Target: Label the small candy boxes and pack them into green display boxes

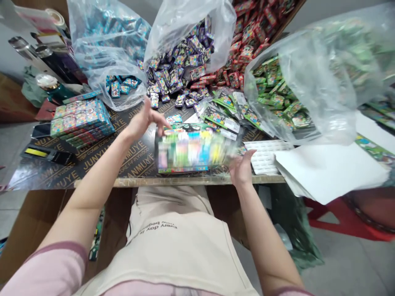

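A blurred, flat rectangular pack with multicoloured print (191, 151) lies between the fingers of both hands, over the front edge of the dark, gold-lettered bench (140, 165). Its long axis runs sideways from the left hand (139, 122) to the right hand (241, 170), roughly along that edge, one short end toward each hand. The left fingers (158, 118) are spread from the raised thumb, the index by the pack's far left corner; I cannot tell whether it touches. The right fingers meet the other end, thumb apart, but blur hides whether they pinch it.

Just past the left fingertips lies a small light-blue printed packet (174, 119). Directly behind the pack, between the hands, a loose pile of flat, green-and-black printed cards (220, 119) takes up the way. Just right of the right fingers is a white sheet with rows of marks (268, 157), then a stack of white paper (330, 170).

Well left of the left fingers stands a block of stacked multicoloured boxes (82, 121). Farther beyond the fingers, heaped small purple packets (166, 80) sit between blue packets in a clear plastic bag (121, 87) and red packets (247, 51); green packets (277, 88) fill another bag at right.
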Motion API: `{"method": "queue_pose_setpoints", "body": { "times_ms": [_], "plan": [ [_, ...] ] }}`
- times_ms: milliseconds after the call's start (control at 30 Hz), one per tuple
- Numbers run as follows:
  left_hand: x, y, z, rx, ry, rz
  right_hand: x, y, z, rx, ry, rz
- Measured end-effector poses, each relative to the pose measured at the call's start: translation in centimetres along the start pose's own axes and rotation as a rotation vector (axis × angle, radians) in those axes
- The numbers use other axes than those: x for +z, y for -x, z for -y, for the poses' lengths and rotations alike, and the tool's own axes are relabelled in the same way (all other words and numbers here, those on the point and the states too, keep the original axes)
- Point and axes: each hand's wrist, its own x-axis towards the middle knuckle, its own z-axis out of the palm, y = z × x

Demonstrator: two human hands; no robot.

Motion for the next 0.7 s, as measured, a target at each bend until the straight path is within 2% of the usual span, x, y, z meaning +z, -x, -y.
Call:
{"method": "queue_pose_setpoints", "body": {
  "times_ms": [33,100,167,233,300,400,500,600,700],
  "plan": [
    [0.6,1.8,-0.9,0.052,-0.063,0.134,-0.1,1.0,-0.1,0.011,0.034,0.042],
    [2.6,6.1,-1.9,0.132,-0.253,0.271,0.1,2.9,-0.6,0.005,0.129,0.137],
    [4.9,10.4,-1.4,0.120,-0.422,0.247,0.5,4.3,-1.2,-0.037,0.236,0.229],
    [6.7,13.6,-0.1,0.035,-0.491,0.165,1.2,5.1,-1.8,-0.120,0.351,0.271],
    [7.9,15.3,1.3,-0.046,-0.475,0.073,2.0,5.4,-2.3,-0.241,0.479,0.211],
    [8.7,15.9,2.6,-0.069,-0.446,-0.057,3.3,5.4,-2.9,-0.421,0.675,-0.035],
    [9.1,15.4,2.8,-0.027,-0.494,-0.142,4.5,5.0,-3.6,-0.490,0.821,-0.247],
    [9.6,15.0,3.3,0.010,-0.554,-0.152,5.2,4.6,-4.8,-0.516,0.918,-0.309],
    [10.0,14.6,4.3,0.011,-0.561,-0.112,5.4,4.3,-6.1,-0.565,0.990,-0.288]
  ]
}}
